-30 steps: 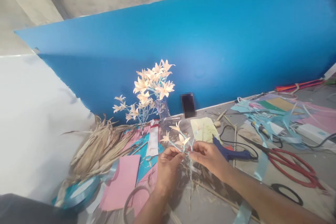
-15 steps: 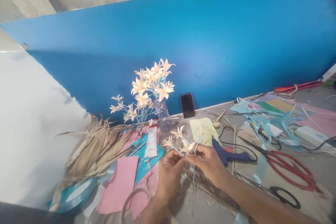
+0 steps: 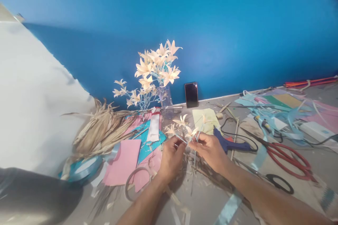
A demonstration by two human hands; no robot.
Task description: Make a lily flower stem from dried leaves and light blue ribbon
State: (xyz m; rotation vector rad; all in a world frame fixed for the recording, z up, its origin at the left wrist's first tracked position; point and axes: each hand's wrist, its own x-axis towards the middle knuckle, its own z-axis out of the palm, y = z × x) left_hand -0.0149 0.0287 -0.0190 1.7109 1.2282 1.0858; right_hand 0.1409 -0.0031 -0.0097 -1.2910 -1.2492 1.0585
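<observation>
In front of me is a small spray of cream artificial flowers [image 3: 190, 132] on light blue wrapped stems. My left hand [image 3: 173, 154] is closed in a pinch on one of its stems, at the left side. My right hand [image 3: 208, 149] pinches the stem on the right, its fingertips close to the left ones. A thin stem end hangs down below the hands. Beyond them, a clear vase [image 3: 165, 102] holds a fuller bunch of the same flowers [image 3: 158, 63]. Right beside my right hand lies a blue glue gun [image 3: 232, 145].
Red-handled scissors [image 3: 289, 160] and black-handled scissors [image 3: 280, 182] lie at right. A phone [image 3: 191, 95] leans on the blue wall. Dried husks [image 3: 102, 130], pink paper [image 3: 123, 161], a ribbon roll [image 3: 84, 168] and a tape ring [image 3: 129, 186] lie left. A dark rounded object [image 3: 37, 197] fills the lower left.
The camera view has tilted downward, so the scene sits higher. My hands have parted slightly, both still on the flower stems. More of the dark object at lower left shows.
</observation>
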